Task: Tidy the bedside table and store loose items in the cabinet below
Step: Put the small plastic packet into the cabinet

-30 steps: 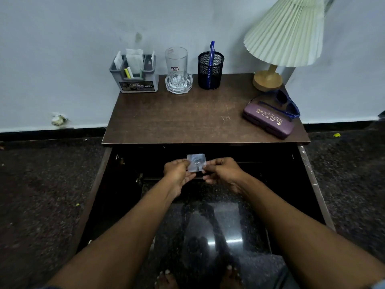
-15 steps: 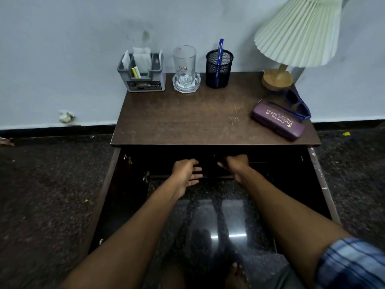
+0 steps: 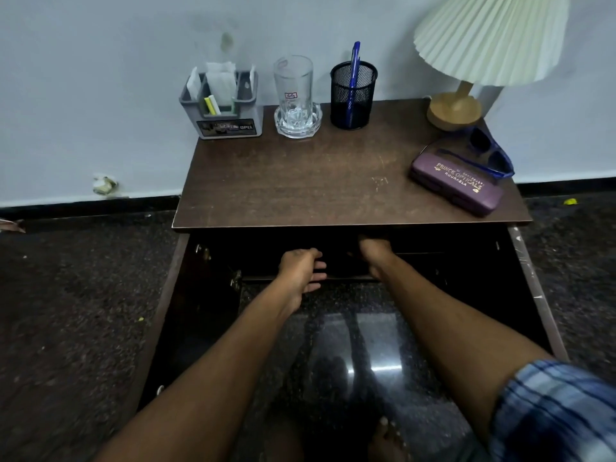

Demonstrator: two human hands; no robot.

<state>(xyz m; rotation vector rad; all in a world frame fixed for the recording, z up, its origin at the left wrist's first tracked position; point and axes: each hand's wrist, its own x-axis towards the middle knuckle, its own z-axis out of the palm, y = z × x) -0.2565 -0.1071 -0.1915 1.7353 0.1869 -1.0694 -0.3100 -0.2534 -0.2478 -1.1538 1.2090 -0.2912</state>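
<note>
Fingers (image 3: 316, 265) of left hand (image 3: 300, 270) loose and spread, holding nothing, at mouth of open cabinet (image 3: 450, 260) under bedside table (image 3: 300, 181). Right hand (image 3: 375, 250) reaches deeper inside; its fingers lost in shadow, grip cannot be told. Above: grey organiser (image 3: 221, 110), glass (image 3: 295, 95), pen cup (image 3: 353, 95), lamp (image 3: 493, 38), purple case (image 3: 456, 185), sunglasses (image 3: 490, 151).

Table top (image 3: 316, 181): dark brown, wood grain, pale scratches.
Far left, organiser (image 3: 226, 111): grey; white papers, one yellow-green slip.
Glass (image 3: 293, 88): clear.
Pen cup (image 3: 365, 95): black mesh.
Pen (image 3: 355, 61): blue.
Far right, lampshade (image 3: 493, 35): pale cream-green, pleated.
Lamp base (image 3: 455, 113): light wood.
Right, case (image 3: 456, 185): purple, gold lettering.
Sunglasses (image 3: 490, 155): blue frame, dark lenses.
Near right, sleeve (image 3: 560, 411): blue and white plaid.
Floor (image 3: 83, 311): dark, speckled.
</note>
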